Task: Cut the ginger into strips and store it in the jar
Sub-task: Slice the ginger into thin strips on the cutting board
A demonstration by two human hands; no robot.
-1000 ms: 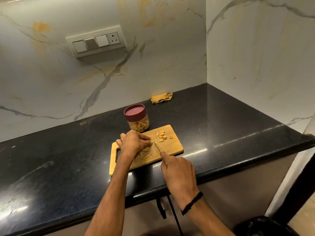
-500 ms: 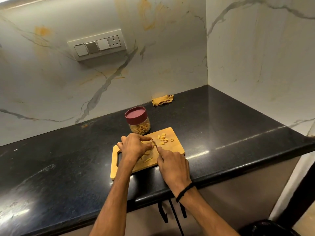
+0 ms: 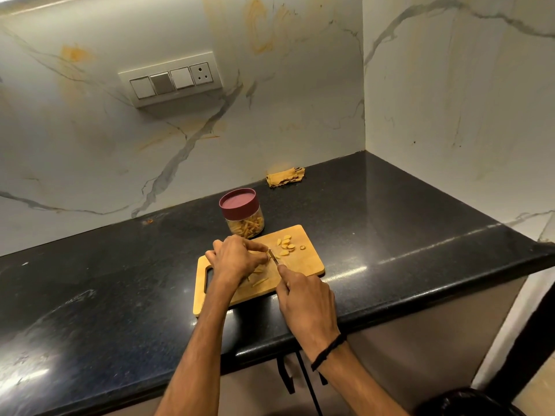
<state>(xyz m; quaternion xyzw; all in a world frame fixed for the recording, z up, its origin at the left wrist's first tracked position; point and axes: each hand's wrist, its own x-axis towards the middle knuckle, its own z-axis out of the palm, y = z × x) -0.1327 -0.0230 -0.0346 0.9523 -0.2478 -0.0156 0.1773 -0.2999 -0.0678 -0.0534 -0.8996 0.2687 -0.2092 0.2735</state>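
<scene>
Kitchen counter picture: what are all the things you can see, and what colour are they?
counter: one, black speckled, fills the corner
cutting board: one, light wood, near the counter's front edge
ginger slices: small pile, pale yellow, far right part of the board
ginger strips: a few, yellow, near side of the board
jar: one, clear with dark red lid on, behind the board, strips inside
knife: one, thin blade, over the board's middle
cloth: one, yellow, crumpled at the counter's back
switch panel: one, white, above the counter
wristband: one, black, right wrist
left hand: on the board, fingers curled beside the blade; anything under them is hidden
right hand: grips the knife
</scene>
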